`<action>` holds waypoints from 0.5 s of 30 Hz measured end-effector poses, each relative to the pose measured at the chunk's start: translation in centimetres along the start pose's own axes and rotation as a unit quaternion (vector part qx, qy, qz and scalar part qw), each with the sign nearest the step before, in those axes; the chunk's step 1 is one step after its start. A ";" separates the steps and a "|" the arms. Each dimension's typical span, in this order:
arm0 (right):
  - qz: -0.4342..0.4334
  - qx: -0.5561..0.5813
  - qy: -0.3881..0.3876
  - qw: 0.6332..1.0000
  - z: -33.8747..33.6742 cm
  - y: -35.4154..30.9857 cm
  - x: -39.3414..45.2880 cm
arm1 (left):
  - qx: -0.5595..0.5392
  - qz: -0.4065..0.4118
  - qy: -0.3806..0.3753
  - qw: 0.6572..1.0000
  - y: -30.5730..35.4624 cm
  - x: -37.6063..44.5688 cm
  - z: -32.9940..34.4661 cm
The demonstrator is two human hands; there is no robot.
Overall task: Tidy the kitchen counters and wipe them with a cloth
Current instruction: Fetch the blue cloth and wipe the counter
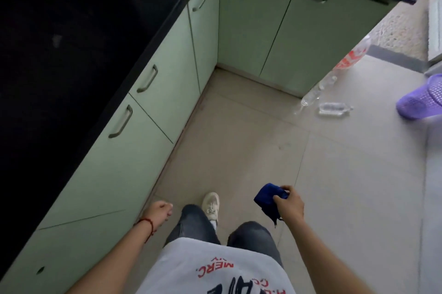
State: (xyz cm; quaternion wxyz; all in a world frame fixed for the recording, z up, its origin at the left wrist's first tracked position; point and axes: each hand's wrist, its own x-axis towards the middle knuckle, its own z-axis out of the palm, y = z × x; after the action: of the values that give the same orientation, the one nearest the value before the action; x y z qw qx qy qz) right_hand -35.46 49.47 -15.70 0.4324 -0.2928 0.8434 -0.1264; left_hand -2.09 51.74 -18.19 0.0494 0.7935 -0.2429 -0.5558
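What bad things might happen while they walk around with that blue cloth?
1. Empty plastic bottles lie on the floor ahead to the right; a foot could land on one and slip.
2. The blue cloth is bunched in the right hand with a corner dangling; it might drop onto the floor and get dirty before wiping the black counter.
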 end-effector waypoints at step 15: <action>-0.121 -0.128 -0.111 0.978 -4.4 -18.5 15.1 | -0.168 0.034 0.105 0.979 18.7 1.6 2.7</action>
State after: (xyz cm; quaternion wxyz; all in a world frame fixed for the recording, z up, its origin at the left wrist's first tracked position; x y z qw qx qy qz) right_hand -38.75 25.40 -14.34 0.4638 -0.4574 0.7579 -0.0355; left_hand -10.33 35.12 -14.08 0.2265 0.8193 -0.1662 -0.4999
